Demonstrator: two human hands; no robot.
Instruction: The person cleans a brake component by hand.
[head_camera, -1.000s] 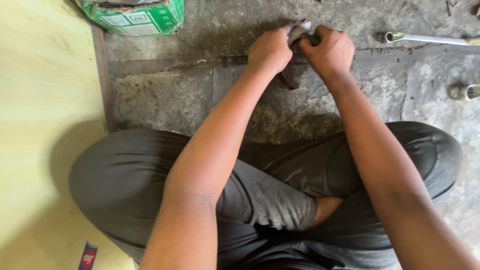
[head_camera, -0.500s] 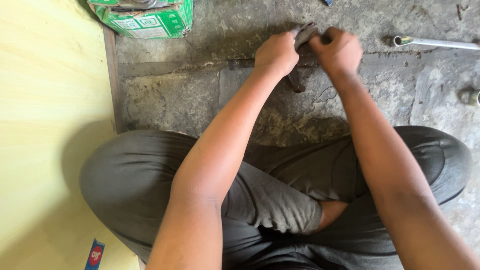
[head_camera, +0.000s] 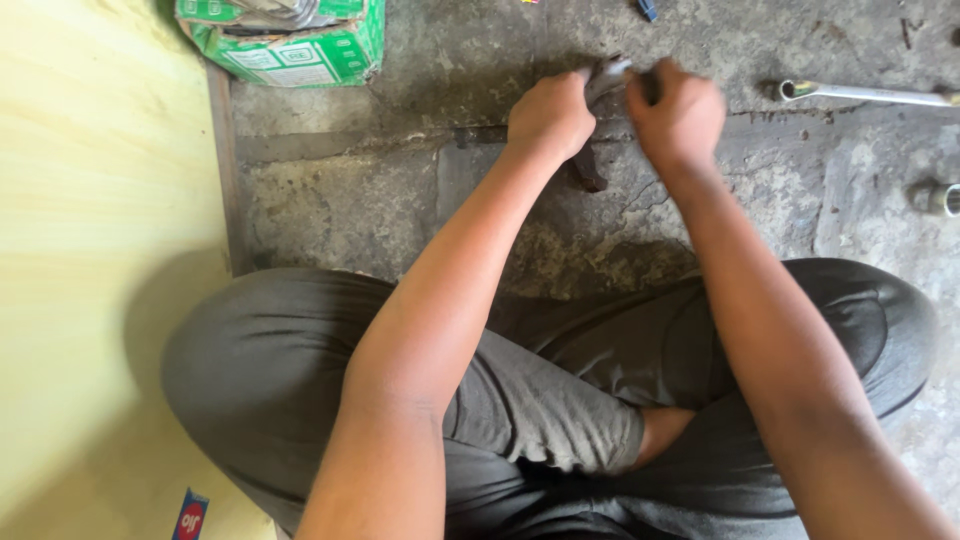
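I sit cross-legged on a rough concrete floor (head_camera: 400, 200). My left hand (head_camera: 551, 112) and my right hand (head_camera: 680, 115) are closed side by side on a small grey metal part (head_camera: 606, 76) held just above the floor. A dark stub of the part (head_camera: 588, 172) hangs below my left hand. My fingers hide most of it, and its exact shape cannot be made out. The right hand is blurred.
A green and white cardboard box (head_camera: 290, 40) stands at the far left by a yellow wooden board (head_camera: 100, 250). A metal pipe (head_camera: 865, 94) lies at the far right, with a short metal fitting (head_camera: 940, 198) below it. A small red and blue packet (head_camera: 190, 515) lies near my left knee.
The view has drifted, so the box and my hands sit further right in the frame. Both hands stay clamped on the part, and the right hand has shifted slightly.
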